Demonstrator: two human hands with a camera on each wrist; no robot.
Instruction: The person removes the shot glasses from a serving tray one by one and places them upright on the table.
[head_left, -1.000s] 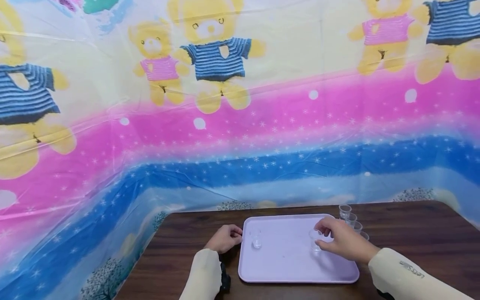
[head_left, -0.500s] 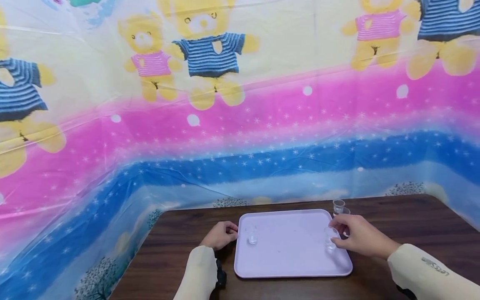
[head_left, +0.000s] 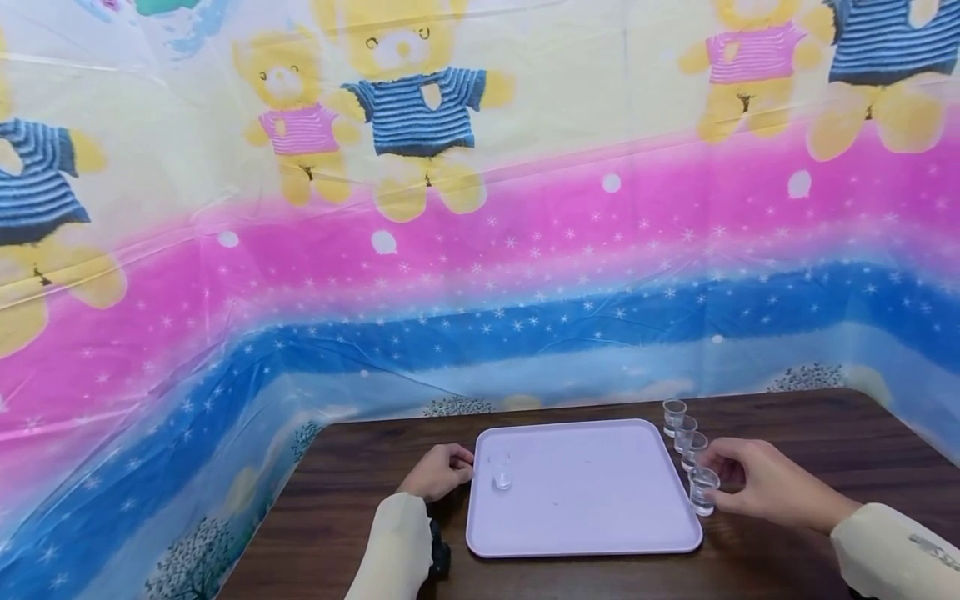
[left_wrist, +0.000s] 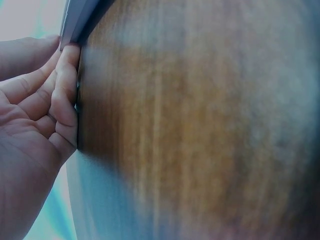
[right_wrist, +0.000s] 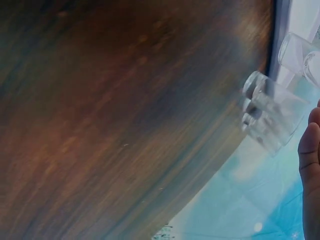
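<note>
A small clear glass [head_left: 703, 493] is in my right hand [head_left: 772, 487], pinched between thumb and fingers just past the tray's right edge. The right wrist view has this glass [right_wrist: 295, 56] tilted across the frame beside my fingers [right_wrist: 311, 150], most of the hand being cut off. My left hand [head_left: 437, 472] grips the left rim of a pale lilac tray [head_left: 585, 533]. Its thumb and forefinger pinch the tray edge [left_wrist: 75, 27] in the left wrist view. Another clear glass [head_left: 502, 477] stands on the tray near its left side.
Three more clear glasses [head_left: 674, 417] stand in a row along the tray's right side, on the dark wooden table [head_left: 817, 442]. They overlap each other in the right wrist view. Behind the table hangs a printed bear curtain [head_left: 525, 250].
My right hand has carried its glass rightward, from over the tray to beyond its right edge, near the row of glasses. The left hand stays at the tray rim; the head view shifts slightly.
</note>
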